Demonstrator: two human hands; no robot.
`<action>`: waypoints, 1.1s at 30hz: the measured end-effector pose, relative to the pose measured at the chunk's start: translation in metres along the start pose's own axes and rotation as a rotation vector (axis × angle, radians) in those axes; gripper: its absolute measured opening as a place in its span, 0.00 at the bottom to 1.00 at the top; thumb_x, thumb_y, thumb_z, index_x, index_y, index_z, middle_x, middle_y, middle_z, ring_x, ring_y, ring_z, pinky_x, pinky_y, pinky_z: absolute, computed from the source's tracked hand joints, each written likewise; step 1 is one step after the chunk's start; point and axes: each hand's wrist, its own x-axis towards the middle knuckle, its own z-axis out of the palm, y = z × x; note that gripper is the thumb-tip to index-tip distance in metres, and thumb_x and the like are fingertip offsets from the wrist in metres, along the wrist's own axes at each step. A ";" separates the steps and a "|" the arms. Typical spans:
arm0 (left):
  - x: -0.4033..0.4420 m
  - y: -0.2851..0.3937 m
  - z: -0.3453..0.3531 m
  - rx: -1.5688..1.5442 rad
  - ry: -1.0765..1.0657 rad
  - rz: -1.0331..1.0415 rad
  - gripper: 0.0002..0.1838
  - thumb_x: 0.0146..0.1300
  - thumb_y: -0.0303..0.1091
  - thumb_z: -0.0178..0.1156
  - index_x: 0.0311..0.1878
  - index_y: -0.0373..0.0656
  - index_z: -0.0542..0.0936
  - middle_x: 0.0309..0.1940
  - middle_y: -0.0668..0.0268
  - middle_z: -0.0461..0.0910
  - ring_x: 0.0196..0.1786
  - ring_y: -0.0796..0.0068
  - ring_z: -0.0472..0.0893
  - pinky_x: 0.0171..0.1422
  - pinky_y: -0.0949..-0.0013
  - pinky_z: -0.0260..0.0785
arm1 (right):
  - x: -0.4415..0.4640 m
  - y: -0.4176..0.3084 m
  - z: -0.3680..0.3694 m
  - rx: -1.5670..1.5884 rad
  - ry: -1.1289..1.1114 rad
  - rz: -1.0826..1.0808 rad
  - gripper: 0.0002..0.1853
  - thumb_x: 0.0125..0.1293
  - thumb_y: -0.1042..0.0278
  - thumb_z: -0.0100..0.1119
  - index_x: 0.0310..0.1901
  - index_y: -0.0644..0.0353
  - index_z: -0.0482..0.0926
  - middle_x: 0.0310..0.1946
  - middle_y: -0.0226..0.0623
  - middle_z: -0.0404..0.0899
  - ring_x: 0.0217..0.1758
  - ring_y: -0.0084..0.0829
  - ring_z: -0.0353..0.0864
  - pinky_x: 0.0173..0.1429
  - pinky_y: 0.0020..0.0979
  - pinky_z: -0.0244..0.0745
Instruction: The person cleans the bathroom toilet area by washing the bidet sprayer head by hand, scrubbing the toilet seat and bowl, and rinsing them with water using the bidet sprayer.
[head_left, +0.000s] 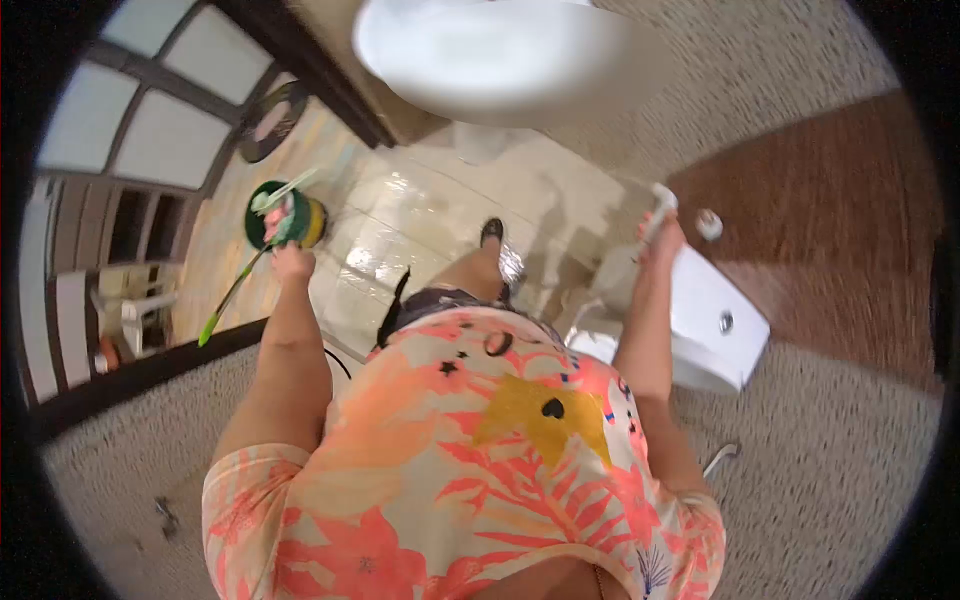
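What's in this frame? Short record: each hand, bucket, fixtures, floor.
left_hand: left hand at the bucket; exact grip unclear
right_hand: right hand, fingers around a narrow white object, too blurred to identify
bucket: green bucket, pink and pale green things showing at its opening
nearby_tool: green-tipped stick slanting away from the bucket
fixtures: white cistern with round flush button; white basin, blurred
floor: pale tiles, shiny with reflections
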 end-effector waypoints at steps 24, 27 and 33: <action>0.006 -0.149 0.027 -0.284 -0.190 -0.401 0.21 0.47 0.43 0.59 0.45 0.48 0.78 0.46 0.57 0.77 0.60 0.56 0.65 0.62 0.57 0.57 | -0.018 0.014 0.133 -0.124 -0.134 -0.050 0.16 0.67 0.57 0.44 0.42 0.63 0.72 0.23 0.37 0.74 0.16 0.27 0.70 0.17 0.29 0.66; 0.026 -0.182 0.045 -0.280 -0.209 -0.449 0.20 0.47 0.44 0.59 0.44 0.46 0.79 0.46 0.58 0.77 0.55 0.57 0.70 0.59 0.58 0.61 | -0.055 0.063 0.163 -0.418 -0.217 -0.009 0.17 0.66 0.57 0.46 0.43 0.63 0.74 0.23 0.36 0.75 0.18 0.25 0.70 0.19 0.28 0.65; 0.164 -0.179 -0.004 -0.556 0.325 -0.078 0.17 0.52 0.44 0.56 0.37 0.40 0.79 0.33 0.50 0.78 0.39 0.52 0.78 0.43 0.56 0.69 | -0.107 0.105 0.232 -0.897 -0.346 -0.252 0.17 0.66 0.56 0.46 0.51 0.54 0.74 0.21 0.36 0.76 0.22 0.27 0.73 0.30 0.31 0.69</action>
